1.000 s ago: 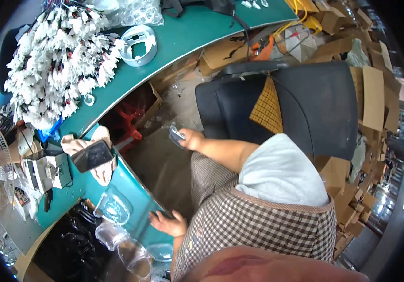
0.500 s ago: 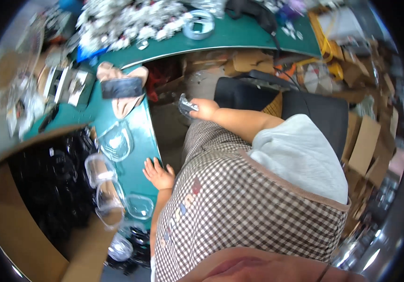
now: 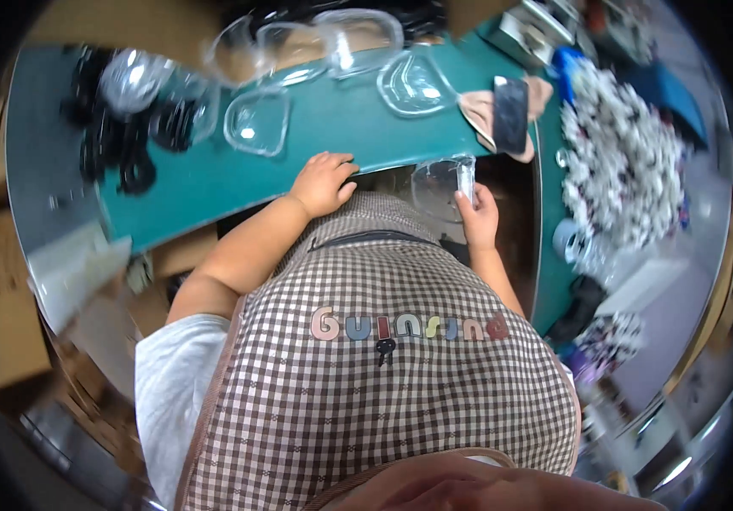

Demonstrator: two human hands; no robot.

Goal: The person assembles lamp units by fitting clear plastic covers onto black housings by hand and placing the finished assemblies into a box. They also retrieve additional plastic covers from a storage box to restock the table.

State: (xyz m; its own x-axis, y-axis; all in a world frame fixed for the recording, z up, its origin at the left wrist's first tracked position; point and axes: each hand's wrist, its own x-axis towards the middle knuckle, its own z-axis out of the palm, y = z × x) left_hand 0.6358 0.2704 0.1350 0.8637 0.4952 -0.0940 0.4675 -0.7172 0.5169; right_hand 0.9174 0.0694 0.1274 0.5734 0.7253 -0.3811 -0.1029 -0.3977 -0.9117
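My left hand (image 3: 324, 183) lies on the front edge of the green table (image 3: 332, 128), fingers loosely stretched over its top and holding nothing. Between the fingers and thumb of my right hand (image 3: 479, 217) is a clear plastic shell (image 3: 436, 189). It is thin and rounded, with a bright strip along the side by my fingers, and hangs just off the table's front edge. Similar clear shells stand on the table: one (image 3: 257, 121) beyond my left hand, another (image 3: 417, 81) further right, and several near a box at the back.
A dark phone (image 3: 510, 115) lies on a beige bow-shaped cloth. Black items (image 3: 132, 153) and a clear round piece (image 3: 132, 81) lie at the left. A cardboard box (image 3: 128, 24) stands behind. White fluffy pieces (image 3: 622, 162) and a tape roll (image 3: 567, 240) cover the right-hand table.
The view has swung round, and my body now faces the green table. My right hand has come to the table's edge with the clear shell. My left hand stays at the edge.
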